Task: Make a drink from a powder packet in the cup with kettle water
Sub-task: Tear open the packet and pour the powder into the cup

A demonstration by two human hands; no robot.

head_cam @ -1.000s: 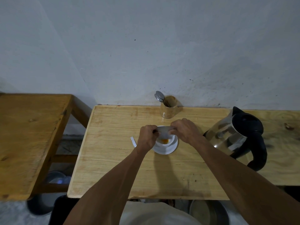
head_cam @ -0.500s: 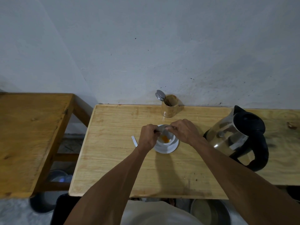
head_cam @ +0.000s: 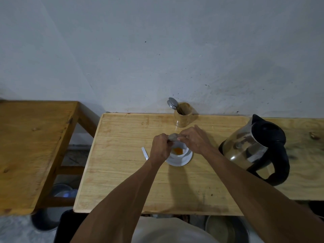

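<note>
Emptying the packet (head_cam: 172,136) over the cup (head_cam: 178,151), pinched shut between left hand (head_cam: 160,148) and right hand (head_cam: 193,141). Orange powder (head_cam: 177,151) already lying in the cup, on its saucer (head_cam: 182,160) mid-table. Best kept low and centred, tapped gently, squeezed toward the torn end. Kettle (head_cam: 252,148) waiting just right.

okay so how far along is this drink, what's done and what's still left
Done: orange powder lies in the white cup on its saucer. In hand: left hand and right hand hold the packet over the cup. Left: water from the kettle, then probably stirring with a spoon.
</note>
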